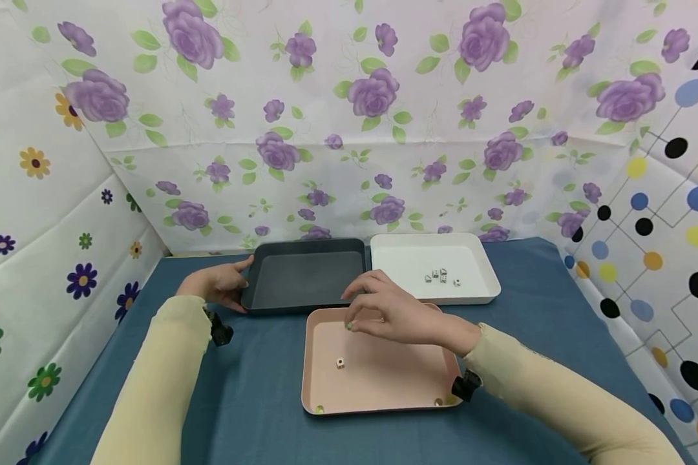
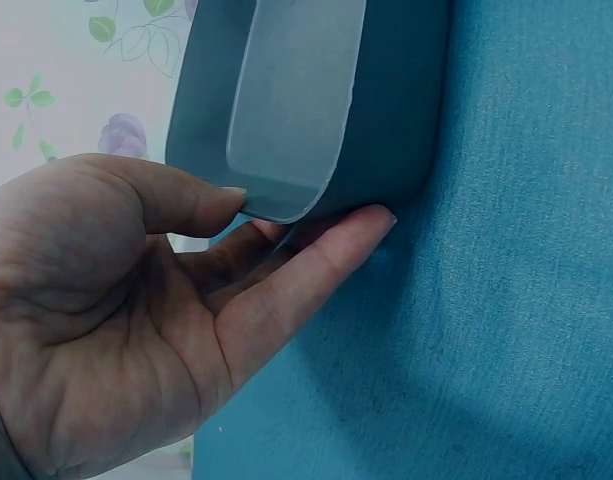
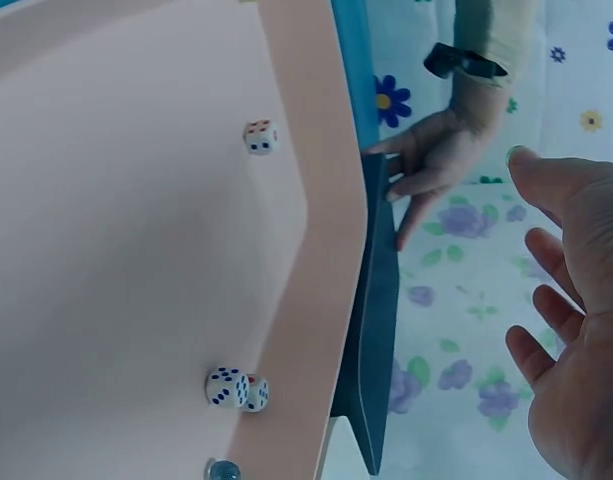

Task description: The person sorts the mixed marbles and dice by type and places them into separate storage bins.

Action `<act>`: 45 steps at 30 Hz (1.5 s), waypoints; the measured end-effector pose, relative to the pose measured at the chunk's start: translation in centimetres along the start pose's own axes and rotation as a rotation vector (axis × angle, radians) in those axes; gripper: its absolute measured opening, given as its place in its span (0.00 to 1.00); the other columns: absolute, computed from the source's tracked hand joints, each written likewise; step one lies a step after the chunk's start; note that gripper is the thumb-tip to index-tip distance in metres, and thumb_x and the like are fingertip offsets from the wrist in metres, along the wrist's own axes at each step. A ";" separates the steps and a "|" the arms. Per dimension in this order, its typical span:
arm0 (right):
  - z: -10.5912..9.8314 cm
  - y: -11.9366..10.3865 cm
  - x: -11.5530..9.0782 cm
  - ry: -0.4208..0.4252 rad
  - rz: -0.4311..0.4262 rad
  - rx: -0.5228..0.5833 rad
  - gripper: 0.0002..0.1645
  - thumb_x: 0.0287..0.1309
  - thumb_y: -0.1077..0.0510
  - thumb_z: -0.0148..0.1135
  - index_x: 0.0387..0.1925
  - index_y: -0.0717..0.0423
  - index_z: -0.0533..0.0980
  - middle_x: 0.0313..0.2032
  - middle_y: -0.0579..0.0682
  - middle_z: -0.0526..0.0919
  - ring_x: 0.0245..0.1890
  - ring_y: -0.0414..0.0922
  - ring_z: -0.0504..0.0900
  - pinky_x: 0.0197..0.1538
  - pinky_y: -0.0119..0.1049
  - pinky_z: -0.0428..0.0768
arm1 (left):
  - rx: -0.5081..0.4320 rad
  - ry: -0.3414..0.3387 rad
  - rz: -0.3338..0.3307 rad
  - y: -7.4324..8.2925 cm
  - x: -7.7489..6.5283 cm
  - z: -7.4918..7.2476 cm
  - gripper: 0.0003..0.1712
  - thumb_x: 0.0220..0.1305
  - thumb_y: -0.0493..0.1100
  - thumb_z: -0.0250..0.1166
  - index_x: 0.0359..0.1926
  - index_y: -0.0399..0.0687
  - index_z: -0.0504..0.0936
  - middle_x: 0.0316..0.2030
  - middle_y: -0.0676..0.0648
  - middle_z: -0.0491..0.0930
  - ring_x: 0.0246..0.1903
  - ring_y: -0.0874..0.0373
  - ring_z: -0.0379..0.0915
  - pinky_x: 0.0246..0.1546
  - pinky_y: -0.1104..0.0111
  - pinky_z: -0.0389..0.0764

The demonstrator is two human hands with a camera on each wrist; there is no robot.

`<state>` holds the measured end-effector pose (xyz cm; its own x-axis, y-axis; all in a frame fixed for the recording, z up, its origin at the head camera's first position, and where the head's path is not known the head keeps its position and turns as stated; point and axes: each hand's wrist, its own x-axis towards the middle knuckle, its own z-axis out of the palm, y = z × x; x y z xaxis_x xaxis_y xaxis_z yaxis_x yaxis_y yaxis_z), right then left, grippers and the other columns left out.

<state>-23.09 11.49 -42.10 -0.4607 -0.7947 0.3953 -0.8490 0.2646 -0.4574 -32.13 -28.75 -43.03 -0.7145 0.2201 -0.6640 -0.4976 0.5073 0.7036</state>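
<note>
My left hand [image 1: 223, 284] grips the left end of the dark grey tray [image 1: 308, 278]. In the left wrist view, its thumb lies at the tray's rim and its fingers touch the outer wall. Over the far part of the pink tray [image 1: 395, 381] hovers my right hand [image 1: 392, 313], fingers loosely bent and spread apart, holding nothing. One white die [image 1: 340, 363] lies in the pink tray. The right wrist view shows another die [image 3: 226, 387] overlapping a smaller-looking one, near a bluish glass marble [image 3: 224, 470]; my right hand hides this spot in the head view.
Behind and to the right stands a white tray [image 1: 477, 284] with several dice [image 1: 443, 276]. Small shiny marbles sit in the pink tray's near corners, a greenish one [image 1: 320, 409] at left and a brownish one [image 1: 439, 402] at right. Blue cloth [image 1: 256, 400] covers the table; patterned sheets surround it.
</note>
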 end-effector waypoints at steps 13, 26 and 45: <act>-0.6 0.4 0.4 0.215 0.017 0.032 0.10 0.65 0.58 0.71 0.44 0.39 0.83 0.63 0.46 0.73 0.67 0.50 0.62 0.69 0.53 0.63 | -0.003 0.002 0.017 -0.1 -0.1 0.0 0.47 0.80 0.30 0.40 0.80 0.69 0.23 0.74 0.21 0.47 0.58 0.33 0.76 0.49 0.46 0.84; -1.8 0.5 1.1 0.422 -0.066 -0.099 0.15 0.57 0.64 0.76 0.43 0.45 0.84 0.61 0.53 0.75 0.67 0.57 0.64 0.70 0.56 0.60 | -0.011 -0.008 0.013 0.0 -0.2 0.0 0.46 0.80 0.29 0.38 0.79 0.68 0.22 0.74 0.20 0.47 0.60 0.32 0.73 0.51 0.45 0.83; -2.7 3.8 2.8 0.438 -0.053 -0.265 0.11 0.58 0.61 0.76 0.42 0.49 0.84 0.57 0.55 0.78 0.61 0.57 0.69 0.67 0.53 0.66 | -0.010 -0.008 0.015 -0.1 -0.3 0.0 0.46 0.81 0.29 0.38 0.79 0.69 0.22 0.74 0.20 0.45 0.62 0.31 0.71 0.50 0.45 0.84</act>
<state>-28.33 11.75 -40.54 -0.4321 -0.5228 0.7348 -0.8845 0.4047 -0.2323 -31.92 -28.88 -42.88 -0.7178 0.2344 -0.6556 -0.4918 0.4958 0.7158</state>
